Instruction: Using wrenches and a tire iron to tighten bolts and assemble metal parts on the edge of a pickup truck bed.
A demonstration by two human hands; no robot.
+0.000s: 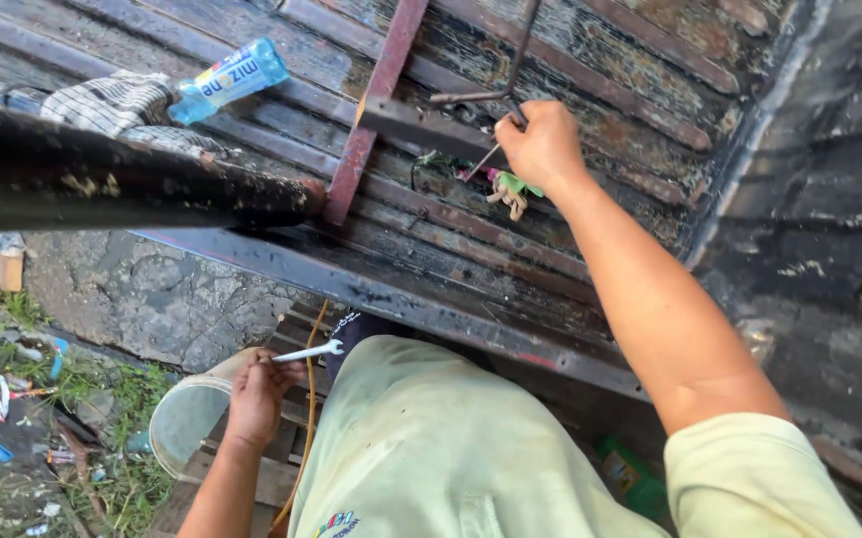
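My right hand reaches out over a worn, ribbed metal truck bed and is closed on a thin metal rod beside a rusty angle bar. A small colourful toy figure lies just below that hand. My left hand hangs low by my side and grips a silver open-end wrench, above a pale bucket. A bent metal bar rises from the bed behind the right hand.
A blue plastic bottle and a checked cloth lie at the far left of the bed. A rusty red strip runs across the ribs. Cracked concrete, litter and grass are below. A yellow cable hangs by my leg.
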